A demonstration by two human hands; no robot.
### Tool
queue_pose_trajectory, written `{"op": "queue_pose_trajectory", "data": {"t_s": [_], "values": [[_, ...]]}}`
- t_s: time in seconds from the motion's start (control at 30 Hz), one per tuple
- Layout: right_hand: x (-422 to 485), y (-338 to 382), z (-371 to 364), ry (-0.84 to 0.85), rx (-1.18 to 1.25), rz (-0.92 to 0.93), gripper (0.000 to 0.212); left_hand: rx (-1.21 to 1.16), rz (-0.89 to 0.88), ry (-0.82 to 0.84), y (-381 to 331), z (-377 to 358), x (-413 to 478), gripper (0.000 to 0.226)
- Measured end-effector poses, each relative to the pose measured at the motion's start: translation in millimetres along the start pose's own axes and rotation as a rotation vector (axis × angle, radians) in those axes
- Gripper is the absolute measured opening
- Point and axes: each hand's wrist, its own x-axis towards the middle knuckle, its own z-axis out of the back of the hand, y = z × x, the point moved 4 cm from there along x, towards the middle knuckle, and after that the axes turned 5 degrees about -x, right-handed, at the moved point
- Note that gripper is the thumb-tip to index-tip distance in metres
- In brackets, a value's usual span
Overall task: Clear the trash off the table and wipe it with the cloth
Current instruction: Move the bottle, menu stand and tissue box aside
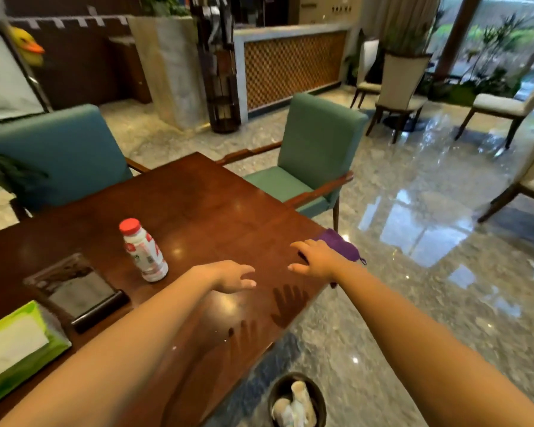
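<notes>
Item: dark polished wooden table (198,192), glossy, showing reflections of both hands.

Item: purple fabric cloth (341,243), bunched at the table's right edge, part of it hanging over the side.

Item: right hand (316,257) — fingers spread wide, holding nothing, lying over the near-left part of the cloth; whether the palm presses it cannot be told.

Item: left hand (232,275) — open, fingers loosely extended, empty, hovering above the table just left of the right hand.

Item: white plastic bottle with red cap (144,251), tilted, left of centre on the table; probably the remaining trash.

Item: green-and-white tissue pack (16,343), near left corner. Dark phone in a clear stand (74,288), just beyond it.

Item: dark round waste bin (296,399) on the floor below the near edge, with pale crumpled rubbish inside.

Step in hand, as judged: taking up the cloth. Advice — gather the overhanging part first so it does not slide to the floor, close the fingers across the whole bunch, and consider binning the bottle before wiping.
</notes>
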Motion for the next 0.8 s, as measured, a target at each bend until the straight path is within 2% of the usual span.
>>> {"op": "queue_pose_trajectory", "data": {"t_s": [0.17, 0.4, 0.6, 0.8], "values": [[25, 65, 27, -0.037, -0.073, 0.141, 0.071, -0.021, 0.096, -0.144, 52, 7, -55, 0.058], [58, 157, 27, -0.060, -0.125, 0.332, 0.075, -0.135, 0.306, -0.251, 135, -30, -138, 0.058], [86, 221, 5, -0.049, -0.135, 0.419, 0.078, -0.249, 0.459, -0.422, 189, -56, -189, 0.055], [112, 269, -12, -0.042, -0.045, 0.456, 0.077, -0.327, 0.558, -0.488, 231, -80, -210, 0.053]]}}
